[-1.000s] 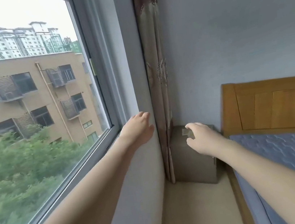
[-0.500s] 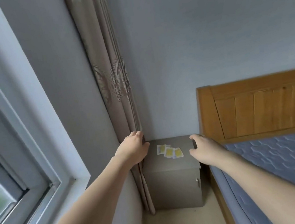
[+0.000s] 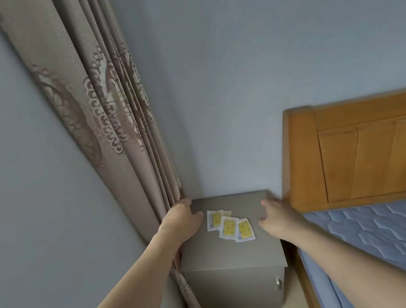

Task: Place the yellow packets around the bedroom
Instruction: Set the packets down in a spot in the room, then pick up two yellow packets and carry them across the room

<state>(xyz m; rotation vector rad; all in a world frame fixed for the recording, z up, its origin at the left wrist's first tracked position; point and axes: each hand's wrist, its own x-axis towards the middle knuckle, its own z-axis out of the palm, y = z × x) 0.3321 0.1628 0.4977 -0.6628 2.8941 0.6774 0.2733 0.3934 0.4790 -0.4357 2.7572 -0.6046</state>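
Head cam, looking down into the corner: a small grey-brown bedside cabinet [image 3: 230, 252] sits between a patterned beige curtain [image 3: 103, 120] and an orange-brown wooden headboard [image 3: 368, 149]. On the cabinet top there's a little overlapping cluster of yellow packets with white borders [image 3: 230, 225], three plainly showing and a corner of a fourth peeking out behind. Each one has some dark dots on the yellow, but any print is too small to read, so no brand to report. Left hand [image 3: 182, 222] hovers over the cabinet's left edge right by the curtain, fingers relaxed, gripping nothing. Right hand [image 3: 278, 215] is just right of the packets, fingers loose and spread, also empty. Blue quilted mattress [image 3: 391, 237] runs along the right side.
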